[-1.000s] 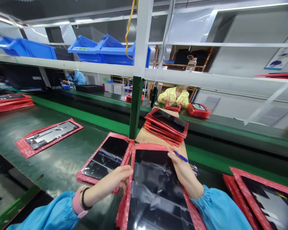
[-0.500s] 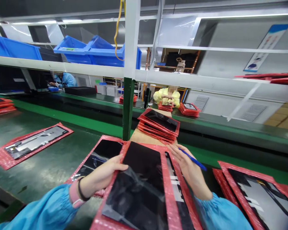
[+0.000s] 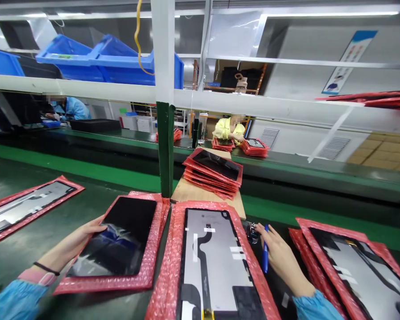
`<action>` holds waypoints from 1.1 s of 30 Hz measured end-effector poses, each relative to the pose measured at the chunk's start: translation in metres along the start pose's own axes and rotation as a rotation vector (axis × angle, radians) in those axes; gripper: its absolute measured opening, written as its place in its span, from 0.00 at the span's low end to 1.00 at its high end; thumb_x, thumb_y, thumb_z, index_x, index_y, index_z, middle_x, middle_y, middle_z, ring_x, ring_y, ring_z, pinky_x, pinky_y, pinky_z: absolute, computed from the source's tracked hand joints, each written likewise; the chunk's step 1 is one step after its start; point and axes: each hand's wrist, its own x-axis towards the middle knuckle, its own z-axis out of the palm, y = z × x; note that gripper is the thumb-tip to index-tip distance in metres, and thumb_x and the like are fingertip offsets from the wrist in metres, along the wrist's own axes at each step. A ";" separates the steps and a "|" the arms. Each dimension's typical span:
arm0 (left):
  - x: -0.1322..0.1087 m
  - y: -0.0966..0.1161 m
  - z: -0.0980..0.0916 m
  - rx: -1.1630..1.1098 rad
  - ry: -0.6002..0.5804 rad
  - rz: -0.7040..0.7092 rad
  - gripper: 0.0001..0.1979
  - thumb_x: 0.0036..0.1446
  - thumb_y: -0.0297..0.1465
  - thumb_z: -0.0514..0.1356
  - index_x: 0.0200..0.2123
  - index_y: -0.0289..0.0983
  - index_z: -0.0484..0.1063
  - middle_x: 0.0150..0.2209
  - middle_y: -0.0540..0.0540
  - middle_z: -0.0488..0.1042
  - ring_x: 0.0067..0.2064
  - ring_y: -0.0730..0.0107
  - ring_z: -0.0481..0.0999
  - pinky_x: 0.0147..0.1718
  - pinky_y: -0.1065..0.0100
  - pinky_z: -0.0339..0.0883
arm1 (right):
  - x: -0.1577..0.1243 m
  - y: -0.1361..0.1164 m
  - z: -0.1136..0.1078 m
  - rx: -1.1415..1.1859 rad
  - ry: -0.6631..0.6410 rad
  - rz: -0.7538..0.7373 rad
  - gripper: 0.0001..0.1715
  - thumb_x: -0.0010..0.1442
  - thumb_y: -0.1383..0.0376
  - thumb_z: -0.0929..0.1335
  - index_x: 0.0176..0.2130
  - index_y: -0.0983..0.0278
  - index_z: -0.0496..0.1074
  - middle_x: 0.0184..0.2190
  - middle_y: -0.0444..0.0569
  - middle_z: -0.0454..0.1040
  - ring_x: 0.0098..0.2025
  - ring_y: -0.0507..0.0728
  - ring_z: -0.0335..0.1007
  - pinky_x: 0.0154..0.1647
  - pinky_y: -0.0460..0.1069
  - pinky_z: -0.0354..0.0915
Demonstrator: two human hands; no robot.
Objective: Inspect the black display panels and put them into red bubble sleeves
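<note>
My left hand (image 3: 88, 235) grips the left edge of a black screen panel (image 3: 126, 235), its thumb on the glossy face. The panel lies on pink bubble wrap (image 3: 145, 271), left of the middle stack. In front of me a second screen panel (image 3: 216, 262) shows its silver back, with a dark ribbon cable and white tape strips, on more bubble wrap (image 3: 166, 258). To its right, my right hand (image 3: 280, 253) is closed around a blue pen (image 3: 265, 253). Its fingertips are next to a small shiny object (image 3: 252, 233), whose kind I cannot make out.
Wrapped panels (image 3: 360, 262) lie at right and another panel (image 3: 36, 202) at left. Beyond the green post (image 3: 166, 151), a wrapped stack (image 3: 216, 173) rests on a wooden board (image 3: 183, 191). Blue bins (image 3: 120, 62) sit on the overhead shelf. Two people work farther back.
The black panel in my left hand has moved left off the middle stack, uncovering a silver-backed panel. My right hand, still with the pen, has moved right and down to the small shiny object.
</note>
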 end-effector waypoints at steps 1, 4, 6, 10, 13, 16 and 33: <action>0.006 -0.004 -0.003 -0.012 -0.010 -0.025 0.36 0.48 0.29 0.67 0.61 0.45 0.61 0.33 0.58 0.82 0.39 0.62 0.81 0.42 0.67 0.70 | 0.001 0.000 0.000 -0.039 -0.031 -0.039 0.19 0.52 0.70 0.64 0.43 0.61 0.77 0.46 0.54 0.79 0.51 0.64 0.73 0.62 0.64 0.58; 0.020 -0.007 -0.005 -0.019 -0.004 -0.087 0.43 0.39 0.30 0.71 0.60 0.37 0.61 0.35 0.50 0.83 0.42 0.53 0.81 0.42 0.64 0.72 | 0.003 -0.001 -0.003 -0.129 -0.105 -0.119 0.23 0.51 0.75 0.61 0.45 0.67 0.75 0.47 0.60 0.77 0.52 0.63 0.73 0.63 0.63 0.57; 0.025 -0.004 -0.004 0.009 0.000 -0.088 0.42 0.38 0.30 0.71 0.59 0.35 0.61 0.34 0.49 0.83 0.42 0.50 0.81 0.41 0.62 0.73 | 0.003 -0.003 -0.006 -0.154 -0.121 -0.131 0.23 0.54 0.74 0.61 0.47 0.66 0.74 0.47 0.59 0.78 0.52 0.63 0.73 0.64 0.62 0.56; 0.035 -0.001 -0.001 0.122 0.032 -0.063 0.31 0.44 0.32 0.67 0.53 0.35 0.65 0.34 0.47 0.82 0.40 0.51 0.81 0.39 0.61 0.74 | 0.003 -0.011 -0.017 -0.114 -0.026 -0.027 0.19 0.62 0.64 0.60 0.50 0.62 0.71 0.47 0.56 0.78 0.51 0.63 0.74 0.57 0.61 0.66; 0.046 -0.004 0.000 0.261 0.106 -0.007 0.25 0.46 0.33 0.65 0.49 0.35 0.66 0.35 0.44 0.81 0.40 0.53 0.81 0.38 0.61 0.74 | 0.003 -0.024 -0.028 -0.020 0.096 0.098 0.21 0.64 0.57 0.60 0.51 0.63 0.69 0.49 0.59 0.76 0.50 0.64 0.74 0.52 0.60 0.70; 0.054 -0.006 -0.003 0.432 0.163 0.089 0.22 0.47 0.33 0.63 0.47 0.35 0.66 0.40 0.42 0.81 0.48 0.53 0.78 0.46 0.62 0.70 | 0.004 -0.041 -0.039 0.115 0.183 0.201 0.20 0.64 0.53 0.61 0.48 0.62 0.70 0.48 0.58 0.77 0.50 0.65 0.74 0.54 0.60 0.68; 0.058 -0.002 0.042 1.200 0.344 0.517 0.25 0.56 0.42 0.48 0.53 0.34 0.58 0.56 0.31 0.65 0.60 0.46 0.62 0.58 0.50 0.55 | -0.004 -0.003 0.025 0.534 0.279 0.346 0.24 0.44 0.54 0.75 0.34 0.59 0.63 0.55 0.64 0.71 0.52 0.67 0.72 0.52 0.62 0.66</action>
